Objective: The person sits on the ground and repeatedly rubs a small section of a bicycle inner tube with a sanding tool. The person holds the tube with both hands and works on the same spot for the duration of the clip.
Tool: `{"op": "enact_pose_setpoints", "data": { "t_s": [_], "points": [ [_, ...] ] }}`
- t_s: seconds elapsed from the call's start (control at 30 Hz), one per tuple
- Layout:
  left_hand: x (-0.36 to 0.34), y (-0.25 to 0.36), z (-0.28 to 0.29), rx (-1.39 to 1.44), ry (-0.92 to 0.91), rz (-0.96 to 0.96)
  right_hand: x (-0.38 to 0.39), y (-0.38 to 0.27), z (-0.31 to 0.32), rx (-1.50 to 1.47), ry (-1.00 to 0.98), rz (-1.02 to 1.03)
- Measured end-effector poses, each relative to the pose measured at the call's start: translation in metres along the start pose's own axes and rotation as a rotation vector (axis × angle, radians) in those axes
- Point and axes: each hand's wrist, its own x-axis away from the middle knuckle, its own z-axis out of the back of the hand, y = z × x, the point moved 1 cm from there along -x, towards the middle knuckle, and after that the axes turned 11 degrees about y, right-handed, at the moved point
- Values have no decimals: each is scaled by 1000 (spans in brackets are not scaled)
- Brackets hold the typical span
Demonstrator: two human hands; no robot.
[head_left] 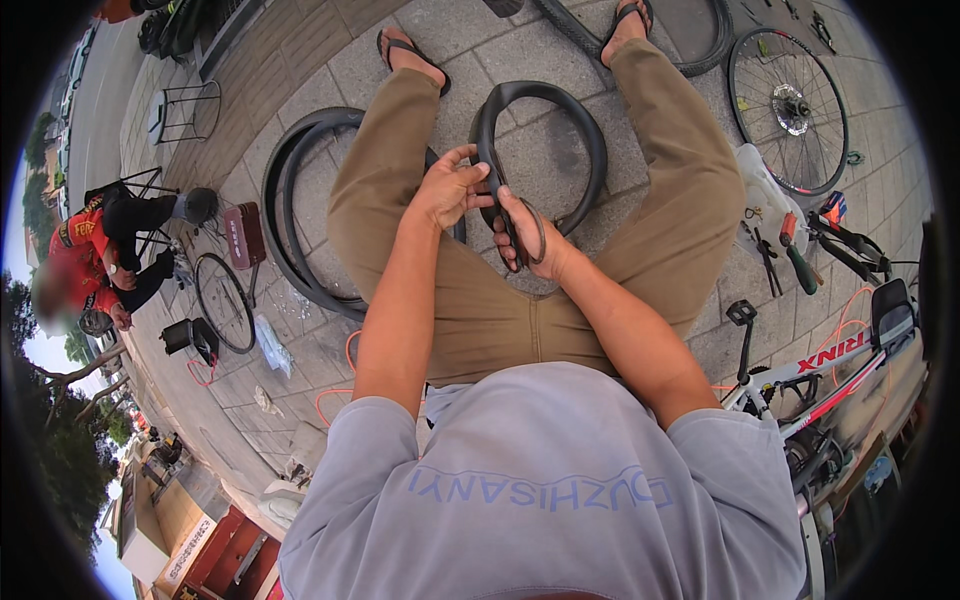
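A plain black inner tube [545,150] is seen against khaki trousers [520,300]. A grey shirt [540,490] with faded blue lettering is worn. The tyre [300,215] is black too, paving [300,40] is grey-tan slabs, and the bike frame [835,365] is white with red lettering.

Counting what's showing in view:
- 1 black inner tube [540,140], both hands gripping it: left hand [447,188], right hand [528,238].
- 2 sandals: left sandal [408,55], right sandal [630,18], far.
- 2 loose spoked wheels: one lying far right [788,110], one standing left [223,302].
- 2 loose black tyres: one lying left of the legs [290,215], one showing partly at the far edge [640,50].
- 1 white bicycle frame [850,365], near right.
- 1 wire stool [185,112], far left.
- 1 other person [100,255] squatting left.
- Hand tools [785,260] lying right: at least 3, exact count not readable.
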Motion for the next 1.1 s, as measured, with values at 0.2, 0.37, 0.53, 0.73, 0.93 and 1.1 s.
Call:
{"op": "enact_pose_setpoints", "data": {
  "t_s": [0.2, 0.37, 0.53, 0.73, 0.93, 1.1],
  "points": [
    [0, -1, -1, -22, 31, 1, 5, -2, -2, 67, 71, 35],
    [8, 7, -10, -28, 46, 10, 8, -4, -2, 158, 135, 100],
    [-13, 26, -6, -68, -3, 92, 13, -9, 1, 213, 164, 109],
    [-24, 39, -7, -260, -36, 12, 9, -5, 5, 189, 147, 122],
    [-25, 37, -8, -247, 24, 29, 8, -2, 4, 138, 125, 103],
    [-15, 26, -15, -143, -18, 71, 2, 1, 3, 11, 65, 94]
  ]
}}
